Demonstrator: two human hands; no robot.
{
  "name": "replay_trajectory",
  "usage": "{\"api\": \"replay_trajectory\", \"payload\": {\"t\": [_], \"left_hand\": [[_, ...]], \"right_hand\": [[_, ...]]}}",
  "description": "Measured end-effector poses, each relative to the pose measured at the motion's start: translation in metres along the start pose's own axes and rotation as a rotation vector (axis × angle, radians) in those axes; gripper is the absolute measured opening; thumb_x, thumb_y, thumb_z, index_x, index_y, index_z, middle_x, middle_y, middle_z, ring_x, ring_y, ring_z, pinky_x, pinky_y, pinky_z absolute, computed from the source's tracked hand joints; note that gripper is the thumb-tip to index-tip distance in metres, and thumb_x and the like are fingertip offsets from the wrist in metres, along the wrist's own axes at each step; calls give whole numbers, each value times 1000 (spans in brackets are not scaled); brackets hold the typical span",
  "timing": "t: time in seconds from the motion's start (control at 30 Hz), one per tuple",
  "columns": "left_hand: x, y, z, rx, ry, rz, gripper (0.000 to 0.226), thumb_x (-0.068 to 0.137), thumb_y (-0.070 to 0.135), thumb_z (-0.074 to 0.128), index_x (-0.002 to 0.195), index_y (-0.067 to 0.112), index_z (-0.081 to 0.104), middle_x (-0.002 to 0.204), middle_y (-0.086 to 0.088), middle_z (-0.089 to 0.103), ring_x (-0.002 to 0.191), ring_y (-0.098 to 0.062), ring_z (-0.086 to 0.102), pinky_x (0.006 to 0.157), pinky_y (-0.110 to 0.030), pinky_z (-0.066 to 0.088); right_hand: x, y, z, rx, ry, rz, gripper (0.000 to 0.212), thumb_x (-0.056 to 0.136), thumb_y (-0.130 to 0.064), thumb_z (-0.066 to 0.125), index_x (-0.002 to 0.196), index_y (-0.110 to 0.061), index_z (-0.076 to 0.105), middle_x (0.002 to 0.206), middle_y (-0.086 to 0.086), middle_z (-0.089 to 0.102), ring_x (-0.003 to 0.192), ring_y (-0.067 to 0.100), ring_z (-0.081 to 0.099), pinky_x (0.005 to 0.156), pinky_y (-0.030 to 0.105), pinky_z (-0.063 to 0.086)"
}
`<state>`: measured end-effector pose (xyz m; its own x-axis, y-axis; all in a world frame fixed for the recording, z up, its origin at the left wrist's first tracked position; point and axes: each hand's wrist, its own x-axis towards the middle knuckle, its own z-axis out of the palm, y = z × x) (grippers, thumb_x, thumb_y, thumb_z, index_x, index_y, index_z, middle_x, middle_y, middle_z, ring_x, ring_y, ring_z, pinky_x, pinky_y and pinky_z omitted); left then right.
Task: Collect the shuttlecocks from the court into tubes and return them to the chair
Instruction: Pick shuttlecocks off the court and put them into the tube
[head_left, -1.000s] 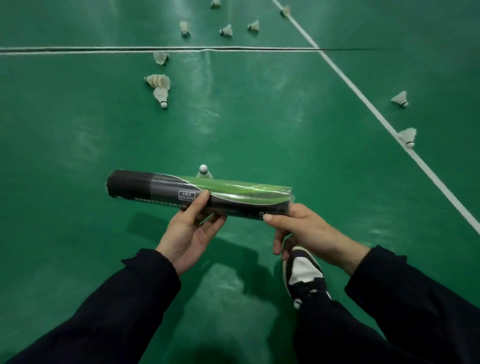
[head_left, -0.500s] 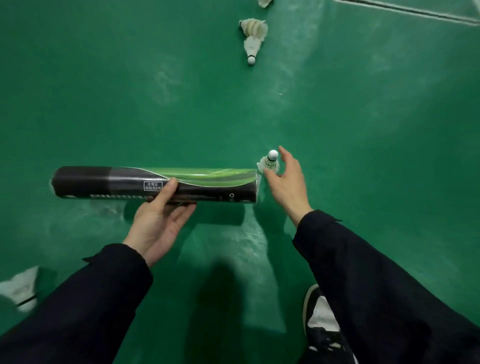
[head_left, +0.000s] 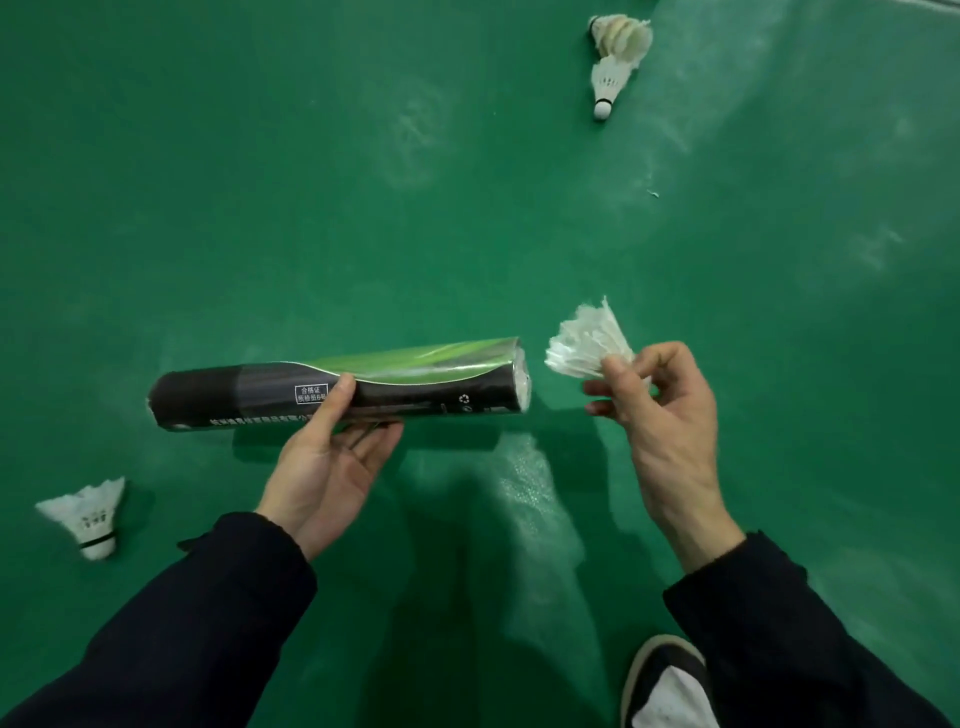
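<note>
A black and green shuttlecock tube (head_left: 363, 384) lies level in my left hand (head_left: 332, 457), which grips it from below near the middle. Its right end is open, with white showing inside. My right hand (head_left: 660, 415) pinches a white feather shuttlecock (head_left: 589, 340) just right of that open end, feathers pointing toward the tube and up. On the green floor lie one shuttlecock (head_left: 91, 514) at lower left and two shuttlecocks (head_left: 615, 57) together at the top right.
The green court floor (head_left: 260, 182) fills the view, with scuffed pale patches. My black and white shoe (head_left: 665, 680) stands at the bottom right. Dark sleeves cover both forearms.
My right hand has picked the shuttlecock up from the floor and now holds it by the tube's open end. The view has dipped, bringing a floor shuttlecock into sight at lower left.
</note>
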<state>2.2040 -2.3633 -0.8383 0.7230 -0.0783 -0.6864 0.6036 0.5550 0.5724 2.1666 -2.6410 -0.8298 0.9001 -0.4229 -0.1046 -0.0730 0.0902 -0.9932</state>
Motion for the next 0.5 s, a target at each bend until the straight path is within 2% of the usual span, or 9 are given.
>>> {"api": "replay_trajectory", "payload": {"t": [0.07,0.13,0.17,0.2,0.23,0.27,0.33,0.43,0.5], "left_hand": [[-5,0,0,-12,3,9,26,94,38,67,108,16,68,104,-6,76,92,-15,75,78,-26,61],[-11,2,1,-32,16,19,27,92,39,67,106,16,68,103,-6,76,93,-15,75,81,-26,62],[-13,3,1,-43,24,21,28,92,40,67,106,16,68,104,-6,76,94,-15,76,82,-27,62],[-16,5,0,-53,31,24,29,91,40,67,107,16,68,105,-6,76,95,-15,76,84,-27,62],[-19,6,-2,-59,34,28,30,91,40,67,109,16,68,106,-7,75,96,-15,76,85,-28,62],[-22,7,-4,-60,35,31,31,91,40,66,111,16,67,107,-7,75,98,-16,75,86,-28,62],[-28,7,-6,-58,36,37,31,92,39,65,112,16,67,107,-7,76,98,-16,76,85,-28,62],[-34,6,-6,-85,37,30,31,93,39,65,114,16,67,108,-8,76,97,-16,76,84,-28,62],[-36,6,-5,-101,37,27,33,94,40,65,115,15,66,112,-10,76,99,-17,76,85,-29,62]], "right_hand": [[-9,-5,17,-41,-117,-1,31,88,-41,72,84,-20,49,80,-1,56,76,31,69,69,49,58],[-12,2,26,-128,-217,-46,38,85,-63,69,89,-30,51,76,-7,57,72,31,61,70,63,50],[-13,3,27,-161,-265,-71,37,85,-68,66,100,-37,53,75,-7,59,71,31,58,71,65,48],[-11,3,26,-202,-319,-95,42,88,-67,63,119,-43,50,75,-5,62,70,32,58,72,65,49],[-10,2,25,-253,-380,-132,54,92,-62,61,140,-48,40,75,-5,63,70,33,58,72,63,51],[-8,-2,23,-305,-445,-168,64,95,-56,59,151,-50,29,74,-7,62,68,33,57,71,60,54],[-3,-11,21,-387,-543,-235,62,95,-49,57,152,-51,32,73,-9,57,66,28,55,69,57,54],[-1,-20,23,-446,-627,-304,60,92,-41,59,147,-52,37,72,-1,55,63,26,53,67,52,49],[-5,-24,26,-421,-621,-286,52,86,-39,65,134,-47,46,72,4,61,63,26,56,67,49,50]]}}
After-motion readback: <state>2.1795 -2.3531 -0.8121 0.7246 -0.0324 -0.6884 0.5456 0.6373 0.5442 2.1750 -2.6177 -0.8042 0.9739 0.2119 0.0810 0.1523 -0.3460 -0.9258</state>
